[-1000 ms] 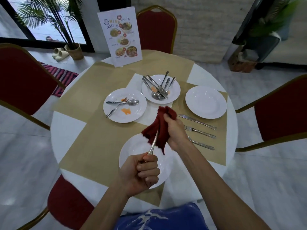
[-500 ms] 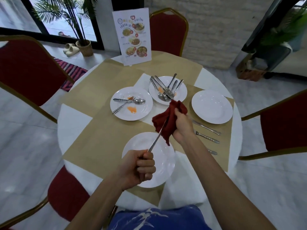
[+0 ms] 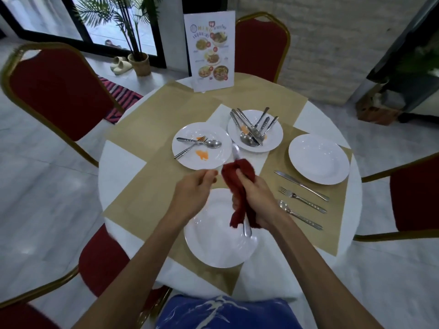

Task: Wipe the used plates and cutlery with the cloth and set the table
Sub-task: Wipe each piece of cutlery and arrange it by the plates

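Our right hand (image 3: 259, 198) grips the red cloth (image 3: 240, 168) around a blurred utensil (image 3: 247, 230); whether our left hand (image 3: 194, 188) holds anything is unclear. A slack wrap could drop the utensil onto the white plate (image 3: 213, 245).

Place: a restaurant dining room.
Menu: a standing card (image 3: 212, 51) printed with dish photos sits at the far edge of the tabletop (image 3: 118, 162).
Table setting: round and white-clothed, with tan placemats (image 3: 147, 129), white plates (image 3: 318, 157) and laid-out cutlery (image 3: 301, 186).
Seating: red padded chairs (image 3: 59, 91) with gold frames ring it.
Surroundings: pale tiled floor (image 3: 47, 210), potted palm (image 3: 140, 66) beside a glass door (image 3: 104, 24).
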